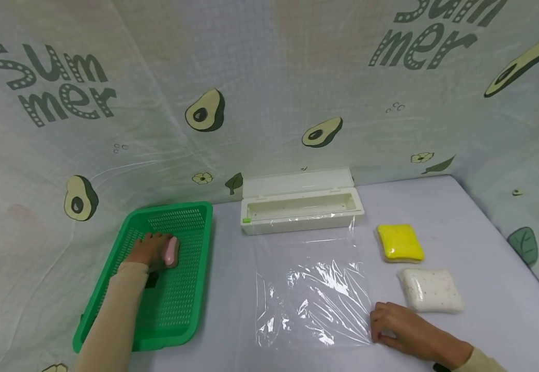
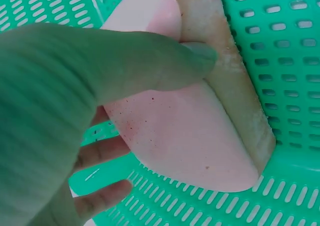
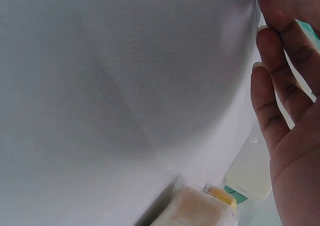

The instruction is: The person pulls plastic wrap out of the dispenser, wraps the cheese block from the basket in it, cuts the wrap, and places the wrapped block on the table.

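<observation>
In the left wrist view, the thumb of my left hand (image 2: 100,66) lies across a pink-topped, tan-based slab (image 2: 185,136) that resembles an iced cake, gripping it inside the green basket (image 1: 199,289). From the head, my left hand (image 1: 148,250) covers part of this slab (image 1: 171,252). A sheet of clear cling film (image 1: 311,294) stretches over the table from a white dispenser box (image 1: 302,225). At the sheet's near right corner, my right hand (image 1: 401,328) pinches the film edge, its fingers bent.
Right of the film sit a yellow-topped slab (image 1: 400,243) and a white speckled slab (image 1: 432,290), both shiny as if wrapped. The dispenser's lid (image 1: 297,182) stands raised against a printed cloth backdrop (image 1: 260,103). The table's right edge slopes away beside the cloth.
</observation>
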The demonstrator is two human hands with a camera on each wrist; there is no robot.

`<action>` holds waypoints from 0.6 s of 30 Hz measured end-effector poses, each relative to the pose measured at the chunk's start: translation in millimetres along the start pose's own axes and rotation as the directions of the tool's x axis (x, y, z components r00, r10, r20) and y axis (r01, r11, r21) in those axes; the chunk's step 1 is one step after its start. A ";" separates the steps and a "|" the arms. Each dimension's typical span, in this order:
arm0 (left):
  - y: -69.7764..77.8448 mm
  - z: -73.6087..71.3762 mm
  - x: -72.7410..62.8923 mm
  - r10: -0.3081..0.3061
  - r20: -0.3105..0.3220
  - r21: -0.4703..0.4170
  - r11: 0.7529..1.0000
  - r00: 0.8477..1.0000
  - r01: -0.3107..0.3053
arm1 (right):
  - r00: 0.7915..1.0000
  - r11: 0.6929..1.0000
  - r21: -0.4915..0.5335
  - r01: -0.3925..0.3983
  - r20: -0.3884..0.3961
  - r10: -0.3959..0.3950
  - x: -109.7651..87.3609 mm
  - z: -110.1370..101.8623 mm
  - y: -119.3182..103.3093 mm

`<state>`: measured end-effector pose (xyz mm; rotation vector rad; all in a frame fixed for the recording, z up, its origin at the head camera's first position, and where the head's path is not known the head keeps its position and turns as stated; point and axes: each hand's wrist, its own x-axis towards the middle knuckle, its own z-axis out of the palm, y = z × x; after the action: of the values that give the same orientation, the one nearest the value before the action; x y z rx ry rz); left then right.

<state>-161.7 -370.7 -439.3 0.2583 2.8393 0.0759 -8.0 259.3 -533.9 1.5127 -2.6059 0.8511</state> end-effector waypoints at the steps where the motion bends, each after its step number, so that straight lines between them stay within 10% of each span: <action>1: -0.4 0.6 -1.3 0.006 -0.023 0.002 1.000 1.000 -0.006 | 1.000 1.000 0.001 -0.005 0.003 0.005 0.1 0.1 -0.1; 13: 0.9 -1.2 -5.5 -0.019 -0.149 -0.020 1.000 0.989 0.017 | 0.999 0.999 0.023 -0.048 0.021 0.048 -1.2 -0.1 -1.0; 18: 16.0 -13.9 -18.7 0.007 -0.296 0.005 1.000 0.955 -0.006 | 0.999 0.999 0.020 -0.031 0.012 0.031 -0.2 -0.2 -1.6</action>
<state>-145.4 -358.8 -419.5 0.2785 3.1374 0.1194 -6.7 258.9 -533.0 1.4902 -2.6444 0.8763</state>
